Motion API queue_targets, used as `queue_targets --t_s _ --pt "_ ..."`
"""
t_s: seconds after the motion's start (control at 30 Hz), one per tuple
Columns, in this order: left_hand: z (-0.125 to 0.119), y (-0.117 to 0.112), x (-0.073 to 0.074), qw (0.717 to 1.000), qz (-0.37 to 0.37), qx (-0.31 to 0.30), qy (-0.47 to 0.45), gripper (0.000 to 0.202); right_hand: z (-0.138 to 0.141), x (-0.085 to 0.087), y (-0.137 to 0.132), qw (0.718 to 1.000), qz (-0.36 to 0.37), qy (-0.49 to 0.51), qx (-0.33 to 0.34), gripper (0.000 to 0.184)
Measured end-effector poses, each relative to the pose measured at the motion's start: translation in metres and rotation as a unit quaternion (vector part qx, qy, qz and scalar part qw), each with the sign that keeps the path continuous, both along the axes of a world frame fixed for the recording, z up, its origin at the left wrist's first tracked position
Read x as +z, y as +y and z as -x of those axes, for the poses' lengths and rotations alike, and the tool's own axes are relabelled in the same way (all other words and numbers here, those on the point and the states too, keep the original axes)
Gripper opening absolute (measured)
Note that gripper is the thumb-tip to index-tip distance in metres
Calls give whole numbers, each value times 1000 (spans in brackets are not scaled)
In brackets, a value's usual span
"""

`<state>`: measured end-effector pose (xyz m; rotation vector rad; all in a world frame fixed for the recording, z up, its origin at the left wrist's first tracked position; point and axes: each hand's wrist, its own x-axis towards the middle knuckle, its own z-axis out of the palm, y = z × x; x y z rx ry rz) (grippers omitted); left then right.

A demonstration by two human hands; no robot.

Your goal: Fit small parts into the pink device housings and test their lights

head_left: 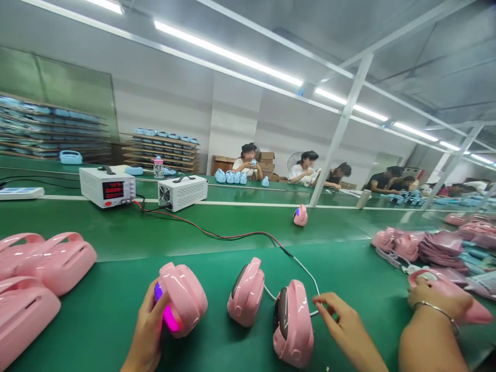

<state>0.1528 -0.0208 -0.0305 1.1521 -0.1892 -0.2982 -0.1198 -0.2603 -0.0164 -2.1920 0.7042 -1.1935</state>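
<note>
My left hand (147, 323) is closed around a rounded pink plastic device (188, 299), whose front panel glows purple and magenta. Right of it, two similar pink devices with dark front panels stand on the green table: one in the middle (247, 293) and a nearer one (298, 325). My right hand (344, 328) has its thumb and finger pinched at a white cable (310, 276), just beside the nearer device. The cable runs behind these devices and joins a red and black lead (228, 236).
At far right a co-worker's hand (437, 299) with a bracelet holds another pink piece. Pink shells (58, 258) lie at left. A power supply (106, 187) and a white metal box (183, 192) stand behind. A small lit pink device (300, 216) sits farther back.
</note>
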Motion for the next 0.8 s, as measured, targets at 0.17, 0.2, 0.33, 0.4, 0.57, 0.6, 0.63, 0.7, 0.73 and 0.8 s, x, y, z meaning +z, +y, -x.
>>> queue_targets --t_s 0.17,0.2,0.33,0.4,0.57,0.6,0.63,0.7,0.73,0.8 --pt "9 -52 34 997 25 54 -48 75 -80 108 81 990 0 60 130 23" --pt "12 -62 45 997 31 42 -56 76 -101 121 91 983 21 103 148 26" --pt "9 -91 83 997 42 -12 -66 76 -172 148 90 958 117 221 139 29" --pt "0 -99 88 997 40 -33 -57 73 -193 155 67 957 96 242 128 23" --pt "-10 -123 44 979 -8 -203 -21 80 -216 167 -29 947 -45 309 77 37" --pt "-6 -130 31 968 -22 -248 -17 82 -218 166 -51 944 -68 320 54 37" --pt "-2 -136 18 958 -29 -284 -15 81 -219 163 -72 941 -84 325 28 35" --pt "8 -147 -3 939 -28 -344 -13 69 -220 152 -111 940 -99 324 -26 29" --pt "11 -150 -10 927 -28 -372 -21 63 -219 145 -129 941 -100 319 -52 27" --pt "12 -154 -20 906 -39 -419 -46 55 -217 129 -161 941 -99 307 -99 24"
